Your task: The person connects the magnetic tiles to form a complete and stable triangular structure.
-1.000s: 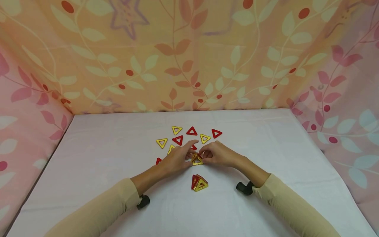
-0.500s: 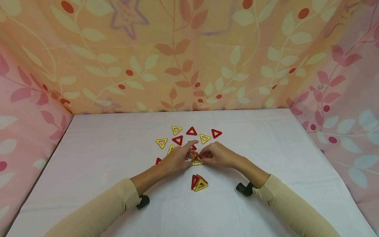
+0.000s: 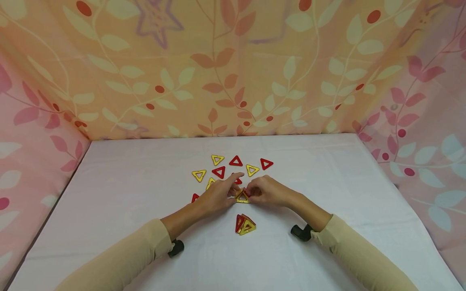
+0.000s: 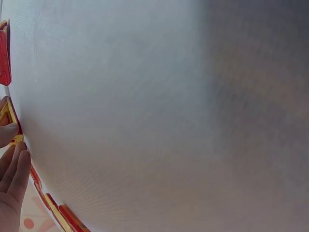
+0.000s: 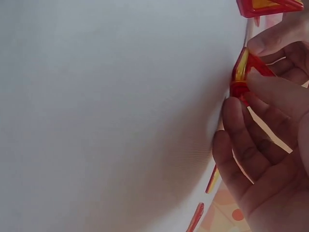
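Note:
A small pyramid of yellow and red magnetic triangle tiles (image 3: 242, 197) stands on the white table between my hands. My left hand (image 3: 216, 196) holds it from the left, thumb low on the near side and fingers behind. From the right, my right hand (image 3: 269, 190) pinches a red triangle tile (image 5: 259, 65) at the pyramid's side; the right wrist view shows the thumb on its face and fingers below. Fingers partly hide the pyramid's far side. Closer to me sits a second red and yellow pyramid (image 3: 245, 224), touched by neither hand.
Loose tiles lie flat beyond the hands, among them a red triangle (image 3: 266, 163), a yellow triangle (image 3: 199, 175) and several others. Another red tile (image 3: 194, 197) is partly covered by the left hand. A patterned curtain (image 3: 233, 81) hangs behind the white table (image 3: 120, 182).
My right hand has shifted very slightly toward me at the pyramid's side. The left hand, the loose tiles and the second pyramid stay where they were.

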The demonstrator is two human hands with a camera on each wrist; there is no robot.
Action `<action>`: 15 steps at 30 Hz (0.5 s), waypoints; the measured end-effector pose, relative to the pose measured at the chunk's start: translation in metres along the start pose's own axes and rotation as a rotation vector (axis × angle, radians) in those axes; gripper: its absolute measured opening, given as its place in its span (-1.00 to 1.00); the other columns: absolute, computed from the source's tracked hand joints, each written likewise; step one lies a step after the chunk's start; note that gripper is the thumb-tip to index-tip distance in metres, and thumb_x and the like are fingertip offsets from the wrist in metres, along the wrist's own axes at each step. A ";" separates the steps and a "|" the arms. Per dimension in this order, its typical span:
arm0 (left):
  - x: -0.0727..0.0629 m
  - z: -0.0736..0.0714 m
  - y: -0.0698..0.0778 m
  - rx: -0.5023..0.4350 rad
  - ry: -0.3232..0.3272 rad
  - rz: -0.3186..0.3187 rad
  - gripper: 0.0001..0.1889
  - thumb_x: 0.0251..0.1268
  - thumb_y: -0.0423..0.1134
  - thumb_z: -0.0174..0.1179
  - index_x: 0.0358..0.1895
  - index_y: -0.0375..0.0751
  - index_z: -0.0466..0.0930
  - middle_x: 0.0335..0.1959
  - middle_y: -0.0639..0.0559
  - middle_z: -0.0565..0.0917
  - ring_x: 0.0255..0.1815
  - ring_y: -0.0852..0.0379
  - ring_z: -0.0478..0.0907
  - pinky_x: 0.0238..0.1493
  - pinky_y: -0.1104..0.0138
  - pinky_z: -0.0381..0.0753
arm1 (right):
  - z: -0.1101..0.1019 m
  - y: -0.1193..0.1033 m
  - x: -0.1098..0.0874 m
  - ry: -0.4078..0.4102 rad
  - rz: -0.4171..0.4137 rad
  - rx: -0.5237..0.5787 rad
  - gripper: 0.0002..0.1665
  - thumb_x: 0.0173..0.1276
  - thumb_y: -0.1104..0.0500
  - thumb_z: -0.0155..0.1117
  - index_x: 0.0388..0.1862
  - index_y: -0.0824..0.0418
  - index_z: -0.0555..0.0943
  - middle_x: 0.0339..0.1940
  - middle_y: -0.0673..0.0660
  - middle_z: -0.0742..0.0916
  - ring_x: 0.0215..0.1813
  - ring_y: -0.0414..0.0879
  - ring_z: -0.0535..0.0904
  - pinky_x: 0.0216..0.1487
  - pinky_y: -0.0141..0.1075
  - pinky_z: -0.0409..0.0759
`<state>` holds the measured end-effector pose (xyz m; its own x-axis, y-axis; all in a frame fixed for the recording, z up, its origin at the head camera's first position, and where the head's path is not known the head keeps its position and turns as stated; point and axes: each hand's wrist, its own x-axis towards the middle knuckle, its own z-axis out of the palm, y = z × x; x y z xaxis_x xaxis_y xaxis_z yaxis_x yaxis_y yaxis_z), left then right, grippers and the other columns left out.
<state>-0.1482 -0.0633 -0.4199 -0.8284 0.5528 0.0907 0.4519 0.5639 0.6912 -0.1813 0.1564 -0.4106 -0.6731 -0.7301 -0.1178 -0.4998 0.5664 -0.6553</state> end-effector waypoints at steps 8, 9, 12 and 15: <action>-0.001 0.000 -0.001 -0.008 -0.005 -0.006 -0.22 0.14 -0.52 0.36 0.45 -0.18 0.27 -0.23 -0.01 0.69 -0.18 0.12 0.64 -0.04 0.31 0.65 | 0.005 0.004 0.000 0.016 -0.004 -0.008 -0.75 0.15 0.27 0.55 -0.21 0.18 0.67 -0.33 -0.05 0.67 -0.34 -0.16 0.58 -0.26 -0.38 0.63; -0.001 0.000 -0.001 -0.010 -0.008 -0.007 -0.22 0.13 -0.52 0.37 0.45 -0.18 0.27 -0.24 0.00 0.69 -0.19 0.12 0.63 -0.04 0.32 0.65 | 0.006 0.004 0.000 0.021 -0.009 -0.014 -0.75 0.15 0.27 0.55 -0.22 0.17 0.67 -0.33 -0.05 0.67 -0.34 -0.16 0.58 -0.26 -0.38 0.63; -0.001 0.000 -0.002 -0.016 -0.017 -0.008 -0.22 0.12 -0.51 0.38 0.44 -0.19 0.28 -0.25 0.00 0.68 -0.20 0.12 0.62 -0.05 0.31 0.65 | 0.007 0.003 0.000 0.036 -0.018 -0.027 -0.77 0.15 0.29 0.54 -0.24 0.17 0.67 -0.34 -0.05 0.67 -0.33 -0.16 0.58 -0.26 -0.38 0.62; -0.001 0.000 -0.002 -0.020 -0.024 -0.013 -0.22 0.12 -0.50 0.39 0.44 -0.19 0.28 -0.25 0.00 0.68 -0.20 0.11 0.61 -0.06 0.31 0.65 | 0.008 0.003 -0.001 0.046 -0.017 -0.035 -0.77 0.16 0.28 0.54 -0.24 0.17 0.67 -0.34 -0.06 0.67 -0.33 -0.17 0.57 -0.25 -0.38 0.62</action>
<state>-0.1486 -0.0647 -0.4219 -0.8258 0.5602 0.0648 0.4343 0.5585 0.7068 -0.1779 0.1555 -0.4179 -0.6882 -0.7219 -0.0721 -0.5293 0.5676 -0.6306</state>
